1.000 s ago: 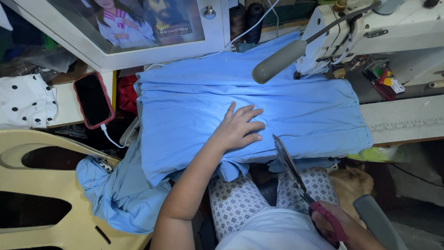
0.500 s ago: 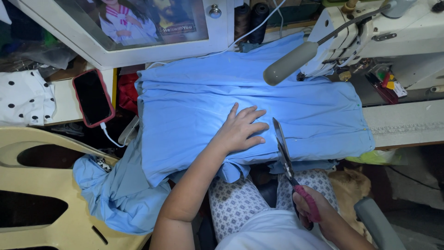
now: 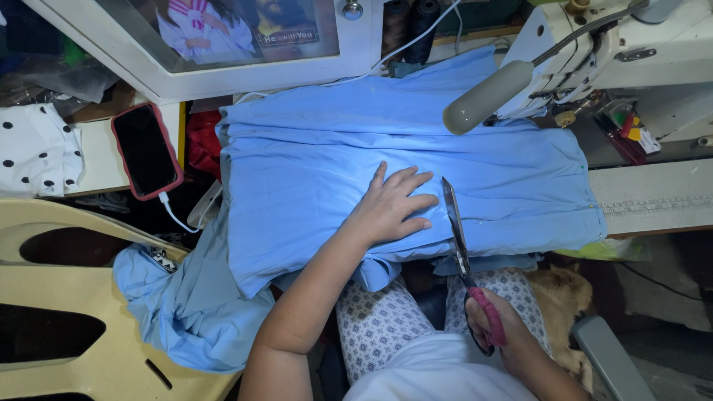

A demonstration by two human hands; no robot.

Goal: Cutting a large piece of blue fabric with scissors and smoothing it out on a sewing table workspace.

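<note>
Cluttered sewing bench (image 3: pixel 653 200) carries folded blue fabric (image 3: pixel 312 171). Left hand (image 3: pixel 394 204) presses it flat, fingers spread wide. Right hand (image 3: pixel 499 336), fingers closed round pink-handled scissors (image 3: pixel 457 230), holds the blades just beside the left fingertips, which risks nicking them or cutting crooked if the layers slip.

Phone (image 3: pixel 146 151): lies face up at left on a white shelf, just left of the blue cloth. Rounded rectangle, red-pink case, screen black. White cable plugged into its lower end.

Picture (image 3: pixel 230 30): top left, behind glass in a white frame, beyond the cloth's far edge. Shows figures in pale and dark clothing; a small dark caption strip sits at lower right.

Small coloured packets (image 3: pixel 627 130): far right, on the sewing-machine bed; red, yellow and green, too small to tell apart.
</note>
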